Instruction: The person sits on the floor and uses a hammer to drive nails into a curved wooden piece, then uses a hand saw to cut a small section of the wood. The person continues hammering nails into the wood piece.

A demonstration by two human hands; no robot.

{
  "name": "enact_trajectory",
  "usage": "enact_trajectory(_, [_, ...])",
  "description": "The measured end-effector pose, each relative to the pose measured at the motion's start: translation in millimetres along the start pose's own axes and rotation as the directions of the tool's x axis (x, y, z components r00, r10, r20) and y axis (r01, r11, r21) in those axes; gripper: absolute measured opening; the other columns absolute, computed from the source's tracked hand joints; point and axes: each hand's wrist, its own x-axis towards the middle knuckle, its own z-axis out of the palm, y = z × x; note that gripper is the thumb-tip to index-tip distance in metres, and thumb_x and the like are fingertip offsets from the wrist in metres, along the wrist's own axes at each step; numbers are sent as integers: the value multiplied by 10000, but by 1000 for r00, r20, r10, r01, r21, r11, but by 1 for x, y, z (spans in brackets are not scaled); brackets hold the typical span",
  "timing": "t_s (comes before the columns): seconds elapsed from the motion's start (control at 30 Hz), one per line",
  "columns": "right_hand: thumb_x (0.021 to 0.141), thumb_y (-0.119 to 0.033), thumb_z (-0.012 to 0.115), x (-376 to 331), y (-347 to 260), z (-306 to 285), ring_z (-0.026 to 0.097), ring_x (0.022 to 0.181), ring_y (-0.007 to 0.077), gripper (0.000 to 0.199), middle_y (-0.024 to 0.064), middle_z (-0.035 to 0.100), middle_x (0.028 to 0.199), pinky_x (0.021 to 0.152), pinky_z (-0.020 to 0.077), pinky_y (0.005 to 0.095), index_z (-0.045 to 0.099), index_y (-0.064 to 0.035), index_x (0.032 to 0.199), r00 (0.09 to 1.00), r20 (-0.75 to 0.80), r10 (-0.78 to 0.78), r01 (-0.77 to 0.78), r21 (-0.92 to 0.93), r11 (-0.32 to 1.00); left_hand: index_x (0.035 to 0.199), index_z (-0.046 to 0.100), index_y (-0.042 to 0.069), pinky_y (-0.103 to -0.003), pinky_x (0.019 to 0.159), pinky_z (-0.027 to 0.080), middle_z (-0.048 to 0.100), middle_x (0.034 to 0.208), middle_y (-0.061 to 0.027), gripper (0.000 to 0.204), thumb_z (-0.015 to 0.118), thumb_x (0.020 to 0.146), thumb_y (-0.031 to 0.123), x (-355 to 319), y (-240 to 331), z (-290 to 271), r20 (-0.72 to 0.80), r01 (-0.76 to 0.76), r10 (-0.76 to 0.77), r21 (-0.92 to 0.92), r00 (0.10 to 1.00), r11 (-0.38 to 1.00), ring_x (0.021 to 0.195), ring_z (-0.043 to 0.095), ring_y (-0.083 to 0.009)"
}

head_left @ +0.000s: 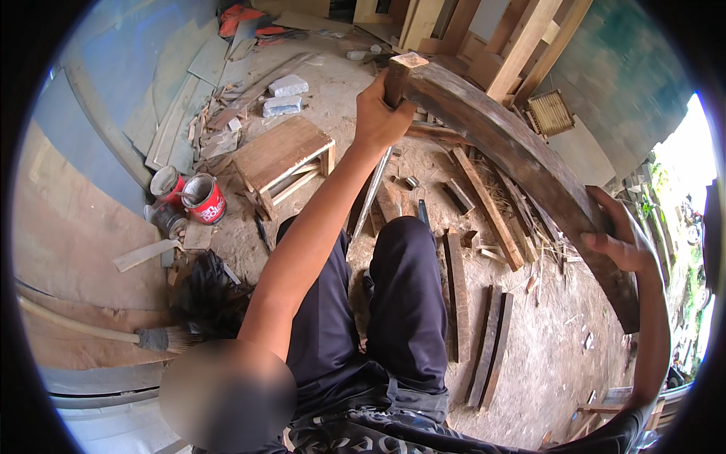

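Far left of the dirt floor [544, 356]: a broom [162, 338] lay with its bristle head near the person's left side, pale handle running off toward the left edge. Above it, two red paint cans [203, 198] sat open, touching each other, with a darker tin just below them. A low wooden stool [281, 153] stood right of the cans, two grey blocks [284, 96] beyond it near a stack of flat boards along the wall.

Centre: left hand [382, 113] was raised at arm's length, grip clenched around the squared upper end of a long, dark, weathered plank [514, 155]. The plank was off the floor, held in the air, running from top centre down to the right. Dark trouser legs showed below the arm.

Under the plank, loose wood offcuts [488, 344] lay scattered on the floor, several side by side, plus chips and straw-like scrap.

Right: right hand [620, 238] gripped the plank's lower part, fingers wrapped over its edge, thumb out. A small slatted crate [550, 112] sat behind the plank near pale timber leaning at top right.
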Motion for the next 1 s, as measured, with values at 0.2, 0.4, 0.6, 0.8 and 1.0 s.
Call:
enact_trajectory(0.2, [757, -456, 772, 4, -8, -3, 434, 1381, 340, 930, 248, 475, 1452, 1144, 331, 416, 405, -17, 1490, 999, -21, -26, 25, -47, 999, 1098, 651, 5, -228, 637, 419, 552, 725, 28, 316, 649, 782, -3, 1, -2, 0, 11, -54, 54, 25, 999, 998, 676, 473, -59])
enact_trajectory(0.4, [730, -513, 765, 9, -14, -4, 488, 1336, 373, 982, 271, 495, 1431, 1122, 379, 437, 400, -18, 1495, 999, -28, 28, -33, -170, 985, 1198, 613, 4, -238, 741, 470, 665, 912, -18, 429, 660, 772, -17, 3, 4, -2, 70, -96, 100, -57, 993, 994, 792, 572, -74])
enact_trajectory(0.6, [754, -499, 750, 13, -14, -6, 483, 1341, 359, 948, 265, 485, 1437, 1126, 375, 432, 398, -30, 1499, 999, 27, -44, 47, -136, 990, 1221, 595, 6, -242, 796, 450, 641, 990, -8, 427, 616, 797, -43, 1, 6, -11, 178, 54, -46, -42, 983, 998, 857, 561, -94])
enact_trajectory(0.8, [742, -509, 744, 12, -8, -2, 487, 1337, 347, 956, 251, 490, 1434, 1118, 378, 428, 406, -26, 1494, 999, -8, -44, 43, -95, 995, 1344, 540, 4, -262, 844, 429, 608, 1082, -48, 454, 480, 898, 64, 2, -2, -22, 256, 137, -109, -98, 961, 986, 940, 526, -116])
enact_trajectory(1.0, [706, -594, 730, 33, 19, 49, 549, 1257, 391, 1057, 263, 502, 1416, 1095, 446, 460, 360, -10, 1506, 985, 23, -172, 168, 124, 978, 1269, 581, -20, -285, 892, 450, 642, 1074, -58, 633, 337, 1067, 527, 13, -13, -26, 99, 145, -129, -181, 987, 973, 974, 578, -140])
